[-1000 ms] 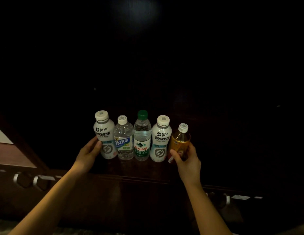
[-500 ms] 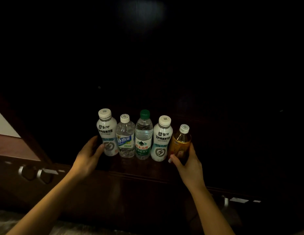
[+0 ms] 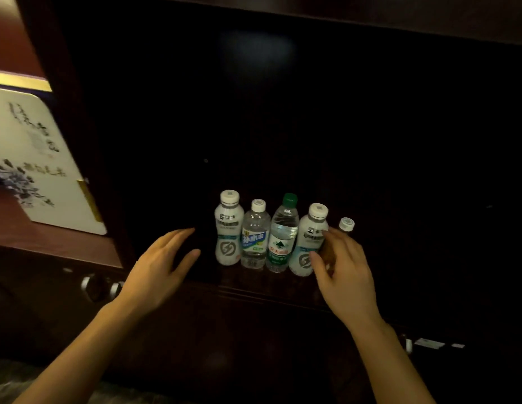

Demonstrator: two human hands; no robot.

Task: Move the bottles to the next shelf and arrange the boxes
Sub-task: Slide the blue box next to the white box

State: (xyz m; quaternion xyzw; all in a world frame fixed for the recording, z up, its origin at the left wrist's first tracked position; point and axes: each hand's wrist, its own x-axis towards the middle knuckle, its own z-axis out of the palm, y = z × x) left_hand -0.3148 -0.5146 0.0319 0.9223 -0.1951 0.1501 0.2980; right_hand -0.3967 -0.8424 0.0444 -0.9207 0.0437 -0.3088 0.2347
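Observation:
Several bottles stand in a row on a dark shelf (image 3: pixel 254 282): a white drink bottle (image 3: pixel 228 228), a clear bottle with a blue label (image 3: pixel 254 236), a clear green-capped bottle (image 3: pixel 282 234), a second white bottle (image 3: pixel 309 243), and a small amber bottle (image 3: pixel 345 224) mostly hidden behind my right hand. My left hand (image 3: pixel 163 263) hovers with relaxed fingers just left of the row, touching nothing. My right hand (image 3: pixel 341 266) is loose in front of the right end of the row, holding nothing.
A white box (image 3: pixel 35 161) with black calligraphy and a gold edge lies in the adjoining compartment at left, behind a dark wooden divider (image 3: pixel 87 158). Metal drawer handles (image 3: pixel 99 285) sit below the shelf edge. The compartment behind the bottles is dark.
Both hands have let go of the end bottles and drawn back toward me. The view has shifted so the row sits further right, revealing the white box on the left.

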